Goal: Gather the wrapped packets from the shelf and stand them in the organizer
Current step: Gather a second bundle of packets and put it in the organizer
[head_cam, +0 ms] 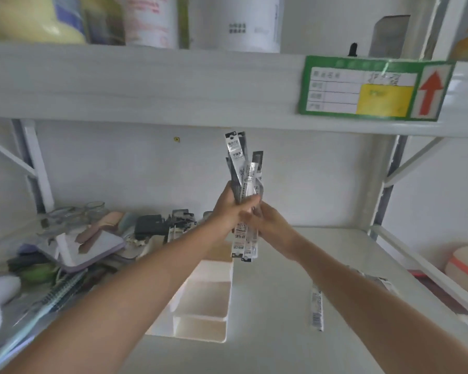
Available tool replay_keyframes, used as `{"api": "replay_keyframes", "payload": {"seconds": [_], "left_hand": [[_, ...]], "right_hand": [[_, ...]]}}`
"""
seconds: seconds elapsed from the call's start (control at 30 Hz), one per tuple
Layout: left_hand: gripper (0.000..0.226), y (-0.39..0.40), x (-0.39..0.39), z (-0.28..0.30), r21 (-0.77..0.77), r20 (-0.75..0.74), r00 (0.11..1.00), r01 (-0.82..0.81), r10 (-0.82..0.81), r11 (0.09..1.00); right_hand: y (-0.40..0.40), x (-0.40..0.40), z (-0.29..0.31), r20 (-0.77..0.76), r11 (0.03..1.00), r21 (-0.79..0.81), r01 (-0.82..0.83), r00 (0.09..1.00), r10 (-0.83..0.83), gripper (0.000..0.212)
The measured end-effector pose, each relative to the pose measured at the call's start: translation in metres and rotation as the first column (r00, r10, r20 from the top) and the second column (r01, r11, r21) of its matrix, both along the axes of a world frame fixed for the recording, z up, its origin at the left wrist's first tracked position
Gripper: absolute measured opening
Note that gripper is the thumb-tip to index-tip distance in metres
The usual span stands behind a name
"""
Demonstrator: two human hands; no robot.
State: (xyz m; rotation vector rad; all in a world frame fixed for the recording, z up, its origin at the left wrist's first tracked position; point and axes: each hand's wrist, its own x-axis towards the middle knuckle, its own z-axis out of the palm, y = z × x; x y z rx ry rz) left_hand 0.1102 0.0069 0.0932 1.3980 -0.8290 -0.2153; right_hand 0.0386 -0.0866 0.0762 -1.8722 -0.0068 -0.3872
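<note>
A bundle of long wrapped packets [244, 168], black, white and clear, stands upright in the air above the shelf. My left hand [231, 209] is closed around its middle. My right hand [268, 221] grips the same bundle from the right, fingers overlapping the left hand. Below the hands sits the white organizer [200, 323] with stepped compartments, partly hidden by my left forearm. One loose packet [316, 310] lies flat on the white shelf [281, 354] to the organizer's right. Another packet [382, 282] shows just past my right forearm. More packets [177, 225] stand behind, left of the hands.
Clutter fills the shelf's left side: a grey tablet case [92, 247], glass jars [92, 209], a black pouch [149, 224], notebooks [62, 290]. An upper shelf beam [146, 85] carries a green label [373, 89] overhead. A pink-edged item [465, 263] sits far right.
</note>
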Motion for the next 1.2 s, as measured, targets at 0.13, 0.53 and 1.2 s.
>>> {"api": "replay_keyframes", "payload": {"seconds": [0.13,0.53,1.2], "left_hand": [[0.029,0.029,0.027,-0.001,-0.008,0.146,0.989,-0.029,0.030,1.000],[0.050,0.051,0.058,-0.021,0.044,0.061,0.998,0.034,-0.036,0.998],[0.066,0.077,0.058,-0.037,0.171,0.028,0.998,0.046,-0.051,0.984]], "right_hand": [[0.028,0.028,0.003,-0.042,0.978,-0.203,0.041,0.998,-0.051,0.044],[0.043,0.054,-0.014,-0.133,0.893,-0.406,0.192,0.955,-0.266,0.027],[0.052,0.034,-0.022,-0.340,0.918,-0.395,0.020,0.926,-0.166,0.043]]}}
